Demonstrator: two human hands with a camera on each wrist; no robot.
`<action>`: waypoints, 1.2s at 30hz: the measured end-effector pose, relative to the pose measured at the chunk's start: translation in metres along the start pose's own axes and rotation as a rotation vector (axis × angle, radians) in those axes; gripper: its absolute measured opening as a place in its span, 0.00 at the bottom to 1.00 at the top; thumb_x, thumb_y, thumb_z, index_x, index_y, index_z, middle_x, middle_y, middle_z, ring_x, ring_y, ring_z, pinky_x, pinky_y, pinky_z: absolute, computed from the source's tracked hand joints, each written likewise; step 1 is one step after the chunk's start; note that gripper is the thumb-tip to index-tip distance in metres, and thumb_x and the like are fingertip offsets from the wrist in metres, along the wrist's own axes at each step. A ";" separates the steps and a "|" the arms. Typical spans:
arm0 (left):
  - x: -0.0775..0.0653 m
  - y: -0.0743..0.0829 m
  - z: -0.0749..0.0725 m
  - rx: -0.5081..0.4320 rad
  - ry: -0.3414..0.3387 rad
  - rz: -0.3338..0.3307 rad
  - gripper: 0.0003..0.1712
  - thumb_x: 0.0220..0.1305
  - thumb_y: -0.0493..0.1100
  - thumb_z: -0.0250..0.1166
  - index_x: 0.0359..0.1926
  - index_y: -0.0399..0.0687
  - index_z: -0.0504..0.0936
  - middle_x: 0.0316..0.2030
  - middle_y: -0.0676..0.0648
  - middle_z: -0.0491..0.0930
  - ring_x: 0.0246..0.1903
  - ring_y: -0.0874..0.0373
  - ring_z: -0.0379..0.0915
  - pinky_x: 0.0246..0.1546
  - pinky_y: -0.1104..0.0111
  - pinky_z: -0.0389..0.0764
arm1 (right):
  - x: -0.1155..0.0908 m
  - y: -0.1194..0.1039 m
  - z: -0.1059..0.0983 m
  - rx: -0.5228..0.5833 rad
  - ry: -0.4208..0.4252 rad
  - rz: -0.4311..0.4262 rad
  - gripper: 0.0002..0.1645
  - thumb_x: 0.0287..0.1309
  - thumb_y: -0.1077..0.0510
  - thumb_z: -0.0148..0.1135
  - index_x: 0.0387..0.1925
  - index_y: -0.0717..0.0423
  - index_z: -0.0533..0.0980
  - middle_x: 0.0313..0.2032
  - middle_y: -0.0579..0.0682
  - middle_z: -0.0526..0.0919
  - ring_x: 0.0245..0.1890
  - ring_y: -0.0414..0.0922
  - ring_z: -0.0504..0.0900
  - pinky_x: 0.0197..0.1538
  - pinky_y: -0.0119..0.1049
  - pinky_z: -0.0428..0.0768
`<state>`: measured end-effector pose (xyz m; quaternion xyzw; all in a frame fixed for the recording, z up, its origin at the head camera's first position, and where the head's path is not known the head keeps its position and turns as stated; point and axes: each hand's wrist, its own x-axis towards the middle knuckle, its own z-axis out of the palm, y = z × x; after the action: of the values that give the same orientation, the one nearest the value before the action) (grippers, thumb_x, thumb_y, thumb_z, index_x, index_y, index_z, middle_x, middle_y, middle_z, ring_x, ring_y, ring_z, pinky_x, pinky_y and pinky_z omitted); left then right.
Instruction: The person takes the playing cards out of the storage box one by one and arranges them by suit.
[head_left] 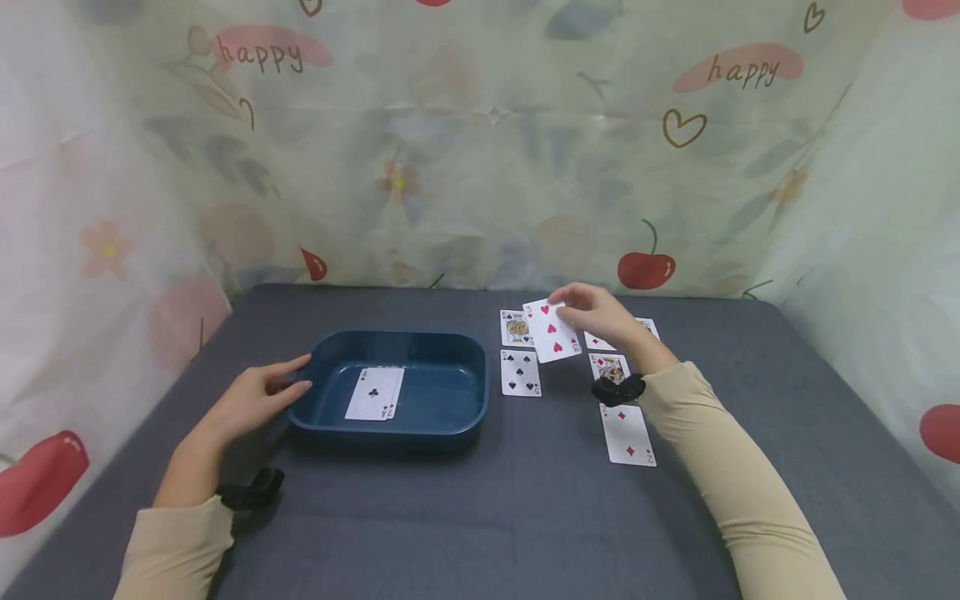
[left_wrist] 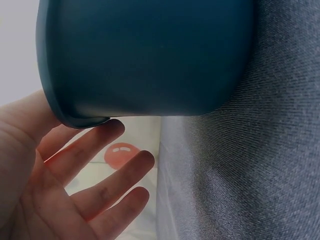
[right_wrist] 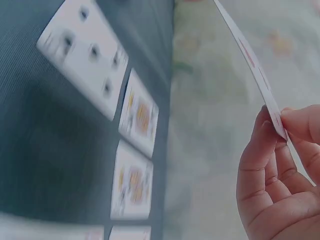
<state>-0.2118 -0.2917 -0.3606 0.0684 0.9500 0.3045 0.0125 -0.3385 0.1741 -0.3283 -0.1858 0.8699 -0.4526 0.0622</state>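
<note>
My right hand pinches a three of hearts between thumb and fingers, raised above other cards at the back. In the right wrist view that card shows nearly edge-on. Close by lie a king of spades and a five of spades. At the left end of a blue tray, my left hand holds the rim, thumb over it and fingers outside. Two of its fingers stand free of the wall. An ace of clubs lies face up inside, over another card.
Right of the tray, a face card in diamonds lies partly behind the right wristband. A two of diamonds is nearer the front. More cards are partly hidden by the right hand. A patterned curtain closes off the back.
</note>
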 end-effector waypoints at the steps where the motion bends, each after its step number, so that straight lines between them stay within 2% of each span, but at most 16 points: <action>1: 0.000 0.000 0.000 0.001 0.000 0.002 0.33 0.66 0.50 0.56 0.67 0.40 0.62 0.59 0.26 0.67 0.53 0.34 0.72 0.48 0.49 0.78 | -0.005 0.006 -0.006 -0.011 0.013 0.015 0.19 0.63 0.58 0.52 0.54 0.60 0.72 0.51 0.60 0.76 0.41 0.43 0.73 0.43 0.33 0.76; 7: -0.001 0.001 0.000 -0.003 -0.002 -0.003 0.34 0.67 0.51 0.56 0.67 0.39 0.61 0.60 0.26 0.66 0.54 0.33 0.71 0.49 0.49 0.77 | -0.029 0.041 -0.035 -0.061 0.093 0.119 0.21 0.65 0.56 0.50 0.56 0.61 0.69 0.52 0.63 0.74 0.40 0.42 0.74 0.40 0.30 0.75; 11: -0.002 0.001 0.000 -0.004 -0.004 -0.010 0.34 0.67 0.51 0.55 0.68 0.40 0.61 0.61 0.26 0.65 0.55 0.32 0.70 0.50 0.48 0.76 | -0.041 0.063 -0.049 -0.080 0.141 0.190 0.22 0.66 0.54 0.48 0.58 0.62 0.67 0.54 0.63 0.73 0.43 0.46 0.74 0.41 0.29 0.75; 16: -0.003 0.001 0.000 -0.002 -0.011 -0.019 0.34 0.67 0.52 0.55 0.68 0.41 0.60 0.62 0.26 0.64 0.56 0.32 0.69 0.50 0.48 0.76 | -0.055 0.085 -0.061 -0.086 0.173 0.275 0.24 0.67 0.53 0.47 0.59 0.63 0.66 0.56 0.65 0.70 0.49 0.52 0.70 0.44 0.33 0.72; 21: -0.002 0.001 0.000 -0.002 -0.014 -0.019 0.34 0.67 0.52 0.55 0.68 0.41 0.60 0.62 0.26 0.64 0.56 0.32 0.69 0.51 0.48 0.76 | -0.066 0.100 -0.068 -0.124 0.153 0.335 0.25 0.67 0.54 0.48 0.59 0.65 0.65 0.56 0.67 0.69 0.50 0.52 0.69 0.42 0.31 0.71; 30: -0.002 0.001 0.000 0.001 -0.012 -0.017 0.34 0.67 0.51 0.55 0.68 0.41 0.60 0.62 0.26 0.64 0.56 0.31 0.69 0.50 0.48 0.76 | -0.074 0.117 -0.073 -0.153 0.074 0.360 0.25 0.64 0.56 0.52 0.57 0.68 0.67 0.46 0.62 0.75 0.36 0.40 0.74 0.37 0.30 0.75; 36: -0.002 0.001 0.000 -0.001 -0.013 -0.018 0.34 0.67 0.51 0.55 0.68 0.41 0.60 0.61 0.26 0.64 0.56 0.32 0.69 0.50 0.47 0.76 | -0.075 0.119 -0.072 -0.192 0.032 0.352 0.23 0.62 0.58 0.53 0.55 0.68 0.69 0.46 0.64 0.75 0.37 0.44 0.74 0.36 0.30 0.74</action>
<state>-0.2095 -0.2913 -0.3597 0.0618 0.9503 0.3044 0.0215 -0.3210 0.3195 -0.3870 -0.0286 0.9290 -0.3527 0.1084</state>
